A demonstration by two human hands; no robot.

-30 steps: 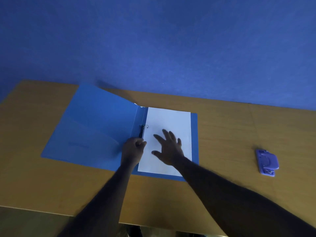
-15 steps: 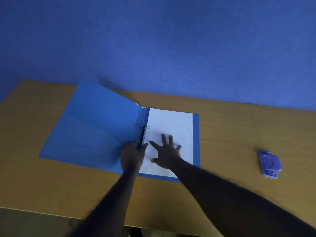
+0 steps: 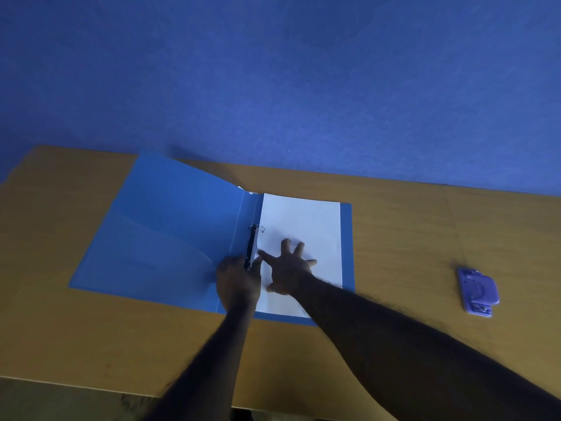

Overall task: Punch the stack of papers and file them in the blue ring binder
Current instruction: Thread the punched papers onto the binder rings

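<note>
Papers (image 3: 303,220) lie as a white stack on the right half of the open blue ring binder (image 3: 170,238), with the left edge against the ring mechanism (image 3: 252,244) at the spine. Right hand (image 3: 290,268) is flat on the stack, fingers spread and straight, pressing it down. Left hand (image 3: 238,284) is at the near end of the mechanism, fingers curled onto it, likely pinching its tab; exact grip is hard to read. Step in hand, my read: filing, seating sheets on the rings; punching looks done. Next move calls for keeping holes lined up while the mechanism snaps shut, then folding the left cover over. Hole punch (image 3: 479,291) sits well apart to the right on the counter (image 3: 409,232).
</note>
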